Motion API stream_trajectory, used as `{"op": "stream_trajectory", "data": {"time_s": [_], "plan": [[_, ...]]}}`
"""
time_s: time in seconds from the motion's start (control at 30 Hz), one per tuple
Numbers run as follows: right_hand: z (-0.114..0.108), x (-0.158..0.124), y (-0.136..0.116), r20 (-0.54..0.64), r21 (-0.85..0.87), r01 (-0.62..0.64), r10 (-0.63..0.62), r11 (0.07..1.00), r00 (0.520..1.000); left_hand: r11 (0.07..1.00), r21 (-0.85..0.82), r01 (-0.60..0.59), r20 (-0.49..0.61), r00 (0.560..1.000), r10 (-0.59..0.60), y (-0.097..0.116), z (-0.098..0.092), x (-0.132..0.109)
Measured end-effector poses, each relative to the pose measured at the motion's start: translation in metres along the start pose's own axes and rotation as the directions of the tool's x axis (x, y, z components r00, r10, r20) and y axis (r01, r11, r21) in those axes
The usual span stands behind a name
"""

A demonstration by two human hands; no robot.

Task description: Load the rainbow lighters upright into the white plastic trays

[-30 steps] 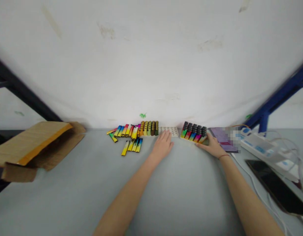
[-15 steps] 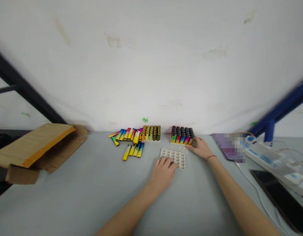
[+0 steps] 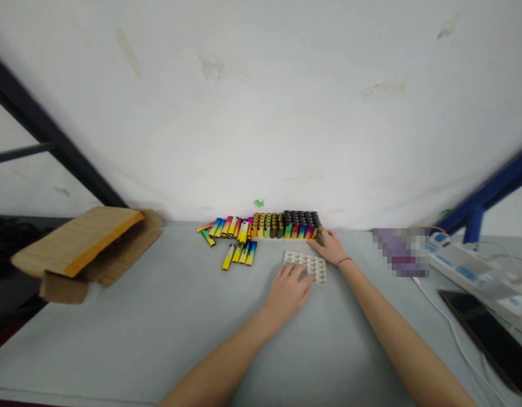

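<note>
Tray [image 3: 320, 272]: white, looks plastic, matt, molded with round dimples. Loose sticks [image 3: 228, 258]: glossy, metallic-looking gradient finish. Gold-topped sticks [image 3: 268, 225]: shiny, metallic tops. Black-topped sticks [image 3: 302, 224]: dark tops, glossy colored bodies. Box [image 3: 80, 233]: matt brown cardboard. Surface [image 3: 159, 339]: smooth, grey, mostly matt. Wall [image 3: 261, 113]: matt, paint-like, scuffed patches. Phone [image 3: 490, 340]: glossy, glass-like black face. Power strip [image 3: 464, 268]: white plastic. Blue bar [image 3: 494, 200]: looks like painted metal.

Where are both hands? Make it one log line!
left hand: on white rectangular dimpled tray | right hand: at right end of upright multicoloured black-topped sticks | beside those: upright gold-topped sticks
</note>
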State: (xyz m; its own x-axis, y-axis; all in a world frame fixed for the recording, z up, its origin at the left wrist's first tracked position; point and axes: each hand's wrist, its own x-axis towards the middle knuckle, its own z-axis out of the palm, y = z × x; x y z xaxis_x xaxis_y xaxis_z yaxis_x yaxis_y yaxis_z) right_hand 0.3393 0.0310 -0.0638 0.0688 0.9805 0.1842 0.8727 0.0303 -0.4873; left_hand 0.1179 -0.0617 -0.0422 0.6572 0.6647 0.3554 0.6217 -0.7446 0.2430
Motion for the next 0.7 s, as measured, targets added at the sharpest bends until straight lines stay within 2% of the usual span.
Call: {"op": "stream_trajectory", "data": {"time_s": [0.1,0.17,0.2,0.27,0.33,0.4,0.47,0.53,0.6,0.7], "plan": [[-0.004,-0.02,0.001,-0.03,0.054,0.054,-0.052,0.997,0.998,0.998,-0.05,0.037,-0.126,0.991,-0.043,-0.009,-0.016,0.005],[-0.006,-0.04,0.002,-0.041,0.111,0.131,-0.127,0.985,0.991,0.986,-0.046,0.16,-0.176,0.97,-0.166,-0.026,-0.032,0.007],[-0.007,-0.05,0.002,-0.025,0.129,0.171,-0.17,0.977,0.985,0.966,-0.033,0.256,-0.201,0.945,-0.258,-0.038,-0.042,0.007],[-0.006,-0.069,0.001,0.043,0.118,0.25,-0.257,0.961,0.966,0.881,0.009,0.473,-0.262,0.852,-0.454,-0.065,-0.061,0.004],[-0.005,-0.082,-0.001,0.086,0.083,0.309,-0.316,0.947,0.945,0.744,0.049,0.666,-0.292,0.722,-0.627,-0.093,-0.077,-0.004],[-0.004,-0.088,-0.004,0.09,0.062,0.332,-0.337,0.941,0.937,0.632,0.065,0.772,-0.259,0.625,-0.737,-0.116,-0.087,-0.013],[-0.004,-0.091,-0.006,0.081,0.062,0.338,-0.342,0.939,0.936,0.56,0.067,0.826,-0.201,0.561,-0.803,-0.13,-0.091,-0.021],[-0.004,-0.092,-0.009,0.076,0.065,0.345,-0.35,0.936,0.934,0.539,0.074,0.839,-0.105,0.544,-0.832,-0.138,-0.091,-0.026],[-0.005,-0.093,-0.011,0.076,0.061,0.351,-0.355,0.934,0.932,0.559,0.091,0.824,-0.029,0.563,-0.826,-0.142,-0.088,-0.027],[-0.006,-0.095,-0.013,0.069,0.049,0.346,-0.349,0.937,0.935,0.584,0.119,0.803,0.002,0.588,-0.809,-0.144,-0.085,-0.027]]}}
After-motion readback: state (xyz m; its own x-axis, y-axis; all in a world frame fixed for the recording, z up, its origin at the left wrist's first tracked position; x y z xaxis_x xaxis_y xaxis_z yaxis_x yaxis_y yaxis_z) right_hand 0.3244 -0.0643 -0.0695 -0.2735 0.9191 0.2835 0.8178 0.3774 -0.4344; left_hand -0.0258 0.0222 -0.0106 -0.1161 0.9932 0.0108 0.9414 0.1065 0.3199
